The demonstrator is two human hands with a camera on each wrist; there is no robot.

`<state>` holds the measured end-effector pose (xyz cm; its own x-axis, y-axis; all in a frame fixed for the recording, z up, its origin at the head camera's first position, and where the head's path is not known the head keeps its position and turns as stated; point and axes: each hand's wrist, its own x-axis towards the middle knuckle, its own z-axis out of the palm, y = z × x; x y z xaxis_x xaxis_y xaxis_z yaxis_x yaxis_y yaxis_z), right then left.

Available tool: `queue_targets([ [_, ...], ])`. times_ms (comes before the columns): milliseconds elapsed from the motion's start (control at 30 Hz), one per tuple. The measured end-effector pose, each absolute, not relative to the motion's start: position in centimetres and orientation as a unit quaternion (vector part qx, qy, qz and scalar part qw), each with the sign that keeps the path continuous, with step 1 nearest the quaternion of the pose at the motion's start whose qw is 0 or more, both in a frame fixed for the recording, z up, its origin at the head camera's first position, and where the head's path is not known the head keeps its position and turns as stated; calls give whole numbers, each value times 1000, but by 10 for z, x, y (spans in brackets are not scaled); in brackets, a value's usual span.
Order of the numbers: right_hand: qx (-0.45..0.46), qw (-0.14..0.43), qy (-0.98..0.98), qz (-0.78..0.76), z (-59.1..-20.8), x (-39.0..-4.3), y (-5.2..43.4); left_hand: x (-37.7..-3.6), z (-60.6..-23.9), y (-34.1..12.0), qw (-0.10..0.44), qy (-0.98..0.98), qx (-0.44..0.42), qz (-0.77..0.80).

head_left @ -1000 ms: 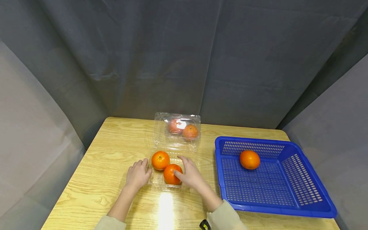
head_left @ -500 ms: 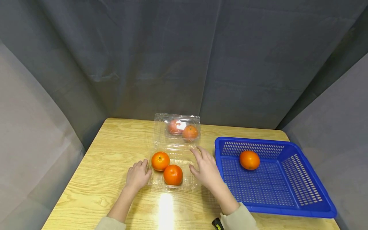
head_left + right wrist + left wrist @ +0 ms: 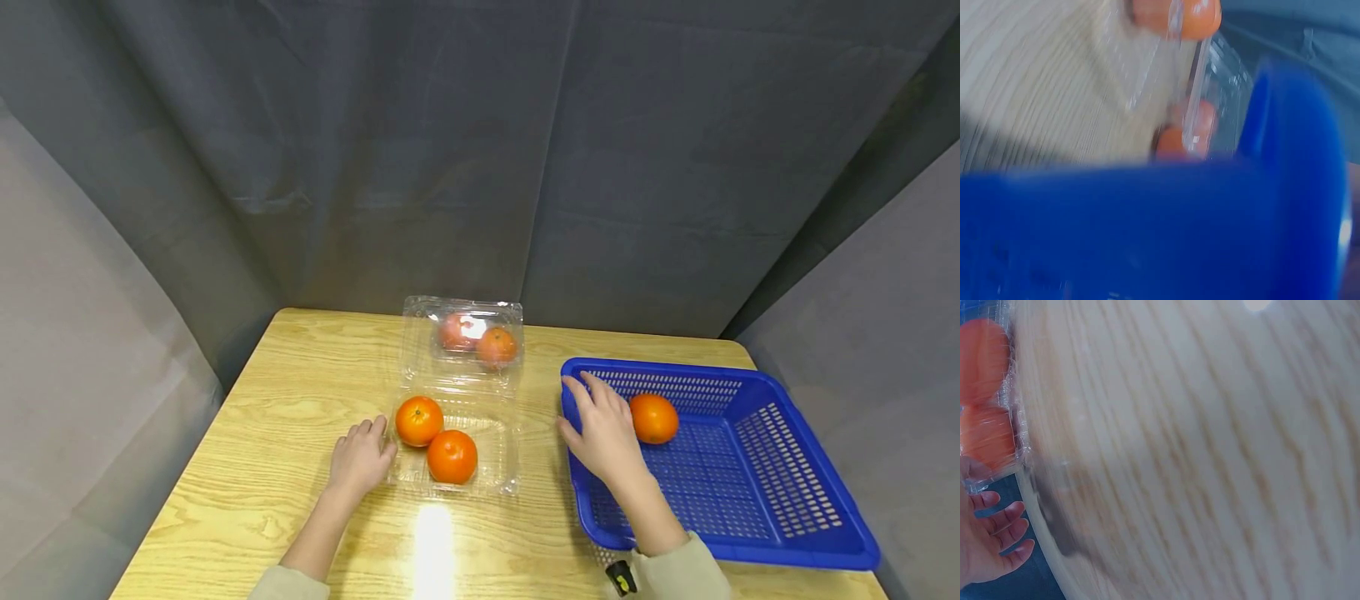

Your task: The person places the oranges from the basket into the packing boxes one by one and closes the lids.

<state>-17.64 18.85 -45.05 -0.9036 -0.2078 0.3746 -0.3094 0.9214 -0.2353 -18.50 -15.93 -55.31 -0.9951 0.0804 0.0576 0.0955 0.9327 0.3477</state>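
A clear plastic clamshell box (image 3: 491,425) lies opened on the table, its lid (image 3: 420,367) raised at the back. Two oranges (image 3: 419,421) sit in its base; in the left wrist view, oranges (image 3: 985,359) appear beside the fingers. My left hand (image 3: 358,458) is at the box's left edge, fingers loosely bent, holding nothing; whether it touches the plastic I cannot tell. My right hand (image 3: 609,437) hovers with fingers spread over the left part of a blue basket (image 3: 813,467). Just right of that hand, a single orange (image 3: 656,419) lies in the basket.
Behind the transparent lid, two more oranges (image 3: 497,347) show through it. The basket wall (image 3: 1147,231) fills much of the right wrist view. Grey curtains (image 3: 420,167) enclose the wooden table (image 3: 247,467) at the back and sides.
My right hand has left the front orange in the box and moved right, carrying nothing, to above the basket. My left hand stays beside the box. The oranges have not moved.
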Motion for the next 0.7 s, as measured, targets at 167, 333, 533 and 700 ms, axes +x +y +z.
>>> queue_targets([
  [167, 108, 152, -972, 144, -450, -178, 214, -185, -554, -160, 20, -983, -43, -178],
  [333, 71, 110, -982, 136, -453, -179, 236, -185, -554, -160, 16, -983, -42, -180],
  [533, 43, 73, -987, 139, -460, -182, 258, -185, -553, -159, 20, -983, -44, -179],
  [700, 23, 34, -990, 136, -465, -186, 272, -185, -553, -159, 22, -983, -44, -178],
])
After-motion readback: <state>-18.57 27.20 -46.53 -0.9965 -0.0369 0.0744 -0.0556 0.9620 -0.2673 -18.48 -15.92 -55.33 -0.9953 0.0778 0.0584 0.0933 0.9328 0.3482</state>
